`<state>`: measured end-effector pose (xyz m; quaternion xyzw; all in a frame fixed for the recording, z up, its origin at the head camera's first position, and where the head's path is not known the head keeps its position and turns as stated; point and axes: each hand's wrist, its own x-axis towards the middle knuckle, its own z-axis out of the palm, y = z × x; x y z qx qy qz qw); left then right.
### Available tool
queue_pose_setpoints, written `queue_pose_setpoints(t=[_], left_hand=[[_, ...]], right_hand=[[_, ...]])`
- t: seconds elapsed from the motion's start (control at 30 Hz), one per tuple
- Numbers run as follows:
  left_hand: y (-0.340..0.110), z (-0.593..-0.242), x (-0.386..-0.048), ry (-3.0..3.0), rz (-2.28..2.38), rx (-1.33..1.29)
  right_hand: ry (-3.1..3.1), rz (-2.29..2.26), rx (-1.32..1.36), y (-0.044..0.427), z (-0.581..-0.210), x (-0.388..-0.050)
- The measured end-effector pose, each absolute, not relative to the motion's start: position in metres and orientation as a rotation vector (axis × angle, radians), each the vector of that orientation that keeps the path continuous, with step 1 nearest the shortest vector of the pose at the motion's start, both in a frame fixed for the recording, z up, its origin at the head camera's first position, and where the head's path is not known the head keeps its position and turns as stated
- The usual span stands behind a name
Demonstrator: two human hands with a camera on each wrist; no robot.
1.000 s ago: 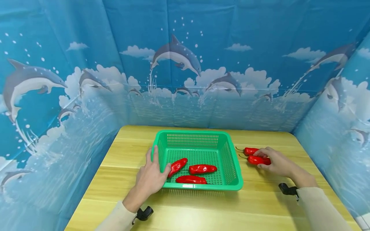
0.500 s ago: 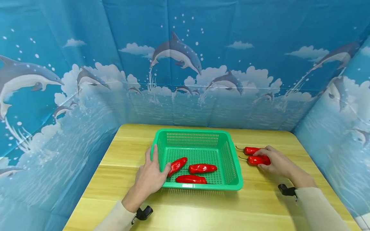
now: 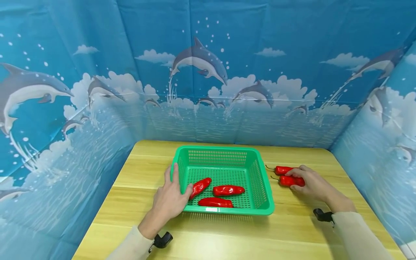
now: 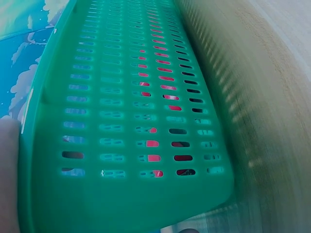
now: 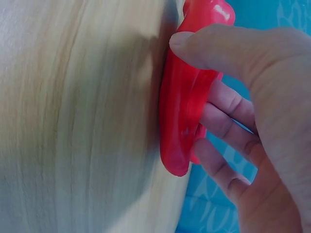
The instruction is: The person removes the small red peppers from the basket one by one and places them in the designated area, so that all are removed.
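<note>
A green plastic basket [image 3: 266, 195] stands on the table in the head view, with three red chili peppers [image 3: 229, 190] inside. My left hand [image 3: 169, 198] holds its front left corner, thumb over the rim and fingers along the left side. In the left wrist view the basket's slotted wall [image 4: 112, 194] fills much of the picture. Right of the basket, my right hand [image 3: 313, 185] grips the nearer of two red chili peppers, the red chili pepper [image 5: 180, 111] lying on the table. Its thumb [image 5: 204, 46] presses one side and fingers lie on the other. The farther pepper [image 3: 282, 170] lies just behind, partly hidden.
The wooden table [image 3: 221, 238] extends around the basket. A blue curtain with printed dolphins [image 3: 208, 119] hangs behind it and along both sides. Black wrist cameras [image 3: 162, 239] are worn at both cuffs.
</note>
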<state>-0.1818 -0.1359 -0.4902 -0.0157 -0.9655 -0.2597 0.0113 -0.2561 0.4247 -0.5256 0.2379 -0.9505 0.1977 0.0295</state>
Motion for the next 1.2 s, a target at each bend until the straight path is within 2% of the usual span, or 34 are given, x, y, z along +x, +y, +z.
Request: queue_pose_setpoints(t=[0.23,1.2], left_hand=[[-0.136,-0.489,-0.183,-3.02,-0.796,-0.052],[-0.135,-0.489,-0.182,-3.02,-0.802,-0.045]], right_hand=[[-3.029,0.532,0.611,0.408,-0.513,-0.249],[-2.98,0.478,0.673,0.413,-0.512,-0.25]])
